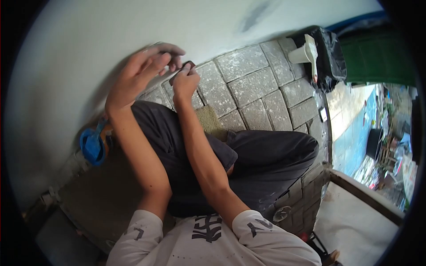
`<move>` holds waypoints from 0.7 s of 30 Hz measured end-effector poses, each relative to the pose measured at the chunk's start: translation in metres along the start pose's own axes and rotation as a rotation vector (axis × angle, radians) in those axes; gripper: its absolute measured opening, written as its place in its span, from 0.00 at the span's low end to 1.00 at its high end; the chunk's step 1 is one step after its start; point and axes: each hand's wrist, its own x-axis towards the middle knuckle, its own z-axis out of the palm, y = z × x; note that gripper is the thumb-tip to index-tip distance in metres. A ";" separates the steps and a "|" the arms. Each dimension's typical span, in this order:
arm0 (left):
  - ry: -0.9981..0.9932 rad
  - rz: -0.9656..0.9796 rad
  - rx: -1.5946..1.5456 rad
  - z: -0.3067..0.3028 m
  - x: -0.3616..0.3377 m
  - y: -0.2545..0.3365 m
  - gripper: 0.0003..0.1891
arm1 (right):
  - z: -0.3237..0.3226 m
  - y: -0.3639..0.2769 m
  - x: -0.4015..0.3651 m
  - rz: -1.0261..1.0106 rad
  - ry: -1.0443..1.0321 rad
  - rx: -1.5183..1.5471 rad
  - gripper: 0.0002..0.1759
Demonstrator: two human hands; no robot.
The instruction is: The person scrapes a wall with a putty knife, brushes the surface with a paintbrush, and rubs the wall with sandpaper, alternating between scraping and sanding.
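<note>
One small dark brown piece (189,65) is pinched at the fingertips of the right hand (185,83), whose fingers close narrowly on it. Only its upper end shows above the fingertips; the rest is hidden. The visible end points up and right toward the white wall (88,53), and the long axis appears tilted along that line. The piece is held over the paving stones (248,84), at their edge against the wall. The left hand (140,75) is loosely open just beside it, fingertips bent toward the piece; contact cannot be told.
</note>
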 end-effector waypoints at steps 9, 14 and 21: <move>0.010 -0.074 0.012 0.009 0.001 -0.001 0.21 | 0.003 -0.016 -0.014 -0.154 0.080 -0.222 0.19; 0.041 -0.089 -0.012 0.011 0.005 0.000 0.20 | 0.003 -0.020 -0.010 -0.043 0.062 -0.175 0.20; -0.006 -0.102 0.007 0.017 0.010 0.003 0.19 | 0.004 -0.028 -0.020 -0.066 0.017 -0.148 0.24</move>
